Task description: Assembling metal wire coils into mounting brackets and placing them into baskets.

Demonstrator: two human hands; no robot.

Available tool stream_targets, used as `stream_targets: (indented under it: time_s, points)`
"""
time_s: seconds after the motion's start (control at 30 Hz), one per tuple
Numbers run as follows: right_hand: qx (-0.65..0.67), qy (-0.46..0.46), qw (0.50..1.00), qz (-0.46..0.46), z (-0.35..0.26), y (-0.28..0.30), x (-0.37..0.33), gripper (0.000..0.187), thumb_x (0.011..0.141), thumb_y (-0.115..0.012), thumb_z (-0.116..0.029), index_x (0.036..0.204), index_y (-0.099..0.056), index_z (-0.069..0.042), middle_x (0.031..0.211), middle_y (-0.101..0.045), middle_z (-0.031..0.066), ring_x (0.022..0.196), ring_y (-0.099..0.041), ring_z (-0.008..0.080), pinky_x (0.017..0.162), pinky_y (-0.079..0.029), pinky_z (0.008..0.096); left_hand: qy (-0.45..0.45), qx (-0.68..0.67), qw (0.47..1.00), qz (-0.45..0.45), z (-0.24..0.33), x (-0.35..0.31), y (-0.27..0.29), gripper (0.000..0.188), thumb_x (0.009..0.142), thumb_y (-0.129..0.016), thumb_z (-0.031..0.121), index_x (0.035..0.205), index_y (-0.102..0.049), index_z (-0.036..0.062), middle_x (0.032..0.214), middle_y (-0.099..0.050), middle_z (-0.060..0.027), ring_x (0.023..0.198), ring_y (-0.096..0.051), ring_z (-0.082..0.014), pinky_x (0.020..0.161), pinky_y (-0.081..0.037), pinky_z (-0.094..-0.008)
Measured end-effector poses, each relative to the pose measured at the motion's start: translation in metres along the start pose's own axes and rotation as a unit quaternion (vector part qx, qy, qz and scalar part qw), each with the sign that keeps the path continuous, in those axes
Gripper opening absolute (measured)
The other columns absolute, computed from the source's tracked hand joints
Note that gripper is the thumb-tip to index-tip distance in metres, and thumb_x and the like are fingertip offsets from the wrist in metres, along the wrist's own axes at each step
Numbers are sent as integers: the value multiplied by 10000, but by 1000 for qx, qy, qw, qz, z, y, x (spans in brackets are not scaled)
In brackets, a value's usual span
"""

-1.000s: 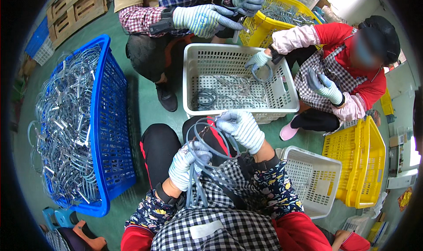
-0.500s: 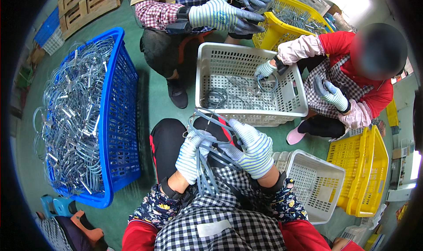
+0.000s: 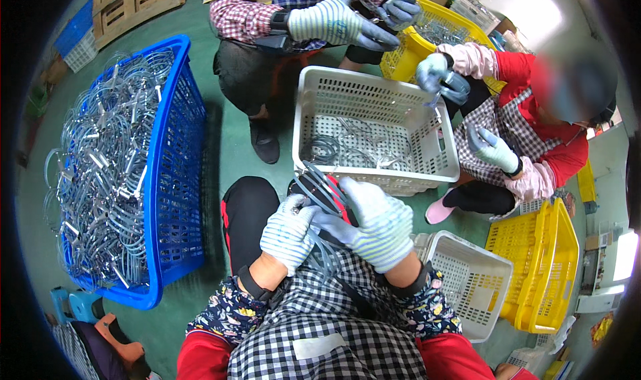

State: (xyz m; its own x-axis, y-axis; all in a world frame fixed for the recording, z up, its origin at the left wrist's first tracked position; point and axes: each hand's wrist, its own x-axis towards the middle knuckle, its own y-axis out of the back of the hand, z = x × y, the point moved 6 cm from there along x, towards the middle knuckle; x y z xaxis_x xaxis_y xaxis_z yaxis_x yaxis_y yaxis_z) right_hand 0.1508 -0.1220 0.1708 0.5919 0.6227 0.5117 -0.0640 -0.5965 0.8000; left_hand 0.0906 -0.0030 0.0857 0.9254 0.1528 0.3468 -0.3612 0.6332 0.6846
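Both of my hands wear white striped gloves and meet above my lap. My left hand (image 3: 288, 234) is closed around a bunch of thin, bluish-grey looped bands (image 3: 324, 258); their exact kind is unclear. Some bands stick up past the fingers, others hang below onto the checked apron. My right hand (image 3: 375, 228) lies against the same bunch, its thumb raised and its fingers reaching to my left hand. The fingertips overlap there, hiding how the right hand grips the bands.
A white crate (image 3: 374, 173) with coiled loops stands ahead. At left, a blue basket (image 3: 175, 173) is heaped with looped bands and metal pieces. Two co-workers sit beyond, their gloved hands near the crate. White baskets (image 3: 467, 280) and yellow baskets (image 3: 534, 266) stand at right.
My right hand has drawn in closer to my left, and the bands are bunched more tightly. The right co-worker's hand has lifted out of the white crate.
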Motion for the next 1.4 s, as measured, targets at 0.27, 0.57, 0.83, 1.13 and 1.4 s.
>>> stream_targets:
  time_s: [0.27, 0.57, 0.83, 1.13, 1.4]
  points:
    - [6, -30, 998, -64, -5, -20, 2, 364, 735, -678, -346, 1000, -587, -114, 851, -609, 124, 602, -602, 276, 541, -483, 349, 7, 36, 998, -42, -7, -4, -8, 214, 645, -581, 21, 857, -575, -9, 973, -555, -226, 853, -564, -382, 717, -485, -404]
    - [289, -213, 909, -210, 19, -25, -45, 206, 769, -688, -212, 866, -658, -33, 718, -632, 122, 640, -625, 225, 606, -486, 296, 43, -171, 984, 19, -32, 5, -2, 237, 734, -570, -21, 962, -623, 22, 915, -580, -144, 866, -557, -301, 740, -459, -363]
    - [122, -107, 987, 21, 27, 30, -22, 93, 725, -676, -38, 810, -658, -70, 717, -636, 114, 608, -621, 260, 561, -480, 314, -83, -224, 971, 36, -9, 0, 6, 264, 729, -667, 32, 991, -633, 39, 898, -600, -132, 853, -558, -309, 732, -463, -371]
    - [133, -236, 952, 141, 60, 26, -1, 126, 825, -627, -82, 922, -661, -7, 755, -668, 86, 619, -577, 110, 616, -473, 253, -127, -110, 985, -42, -5, -6, 2, 193, 844, -545, 52, 1029, -526, -1, 899, -622, -96, 782, -594, -139, 666, -477, -206]
    - [297, -413, 860, -35, 79, -4, -29, 222, 842, -614, -202, 909, -663, 4, 594, -604, 44, 552, -539, 75, 545, -439, 235, 111, -471, 873, -50, -31, -20, -17, 440, 811, -652, 249, 1116, -507, -33, 970, -631, -156, 875, -609, -195, 774, -475, -285]
